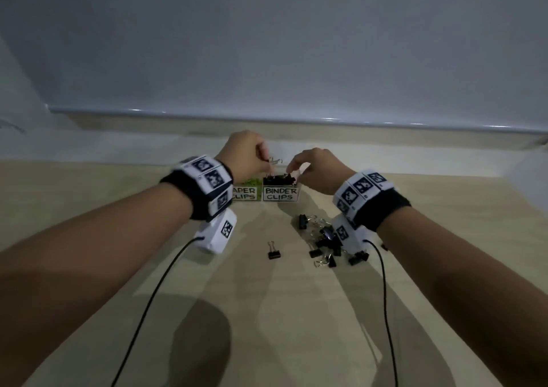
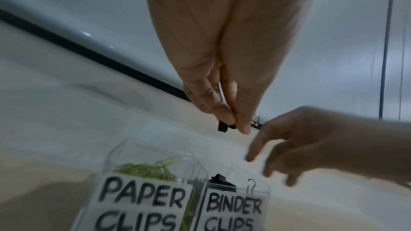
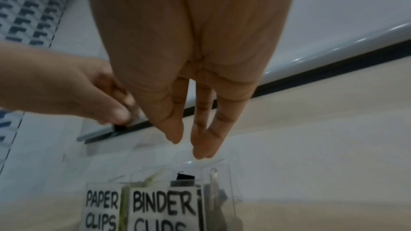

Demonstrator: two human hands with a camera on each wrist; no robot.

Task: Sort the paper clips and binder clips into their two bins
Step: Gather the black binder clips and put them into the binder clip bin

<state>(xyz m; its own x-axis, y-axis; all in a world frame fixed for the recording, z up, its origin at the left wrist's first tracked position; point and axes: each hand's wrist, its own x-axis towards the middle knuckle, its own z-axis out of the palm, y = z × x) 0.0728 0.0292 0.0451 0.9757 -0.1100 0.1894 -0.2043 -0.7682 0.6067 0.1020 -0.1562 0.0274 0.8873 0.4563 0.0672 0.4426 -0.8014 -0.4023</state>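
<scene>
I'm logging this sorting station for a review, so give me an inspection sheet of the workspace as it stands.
Surface: light wooden table, shadowed.
Job's things: paper clips bin holds green clips; binder clips bin holds black clips; unsorted binder clip pile and one lone binder clip on the table.
Clutter: nothing seen.
Grips: left hand pinches a black binder clip above the bins; right hand holds nothing, fingers relaxed over the binder clips bin.
Cables: black cables trail from both wrist cameras.
Surroundings: pale wall panel behind.
</scene>
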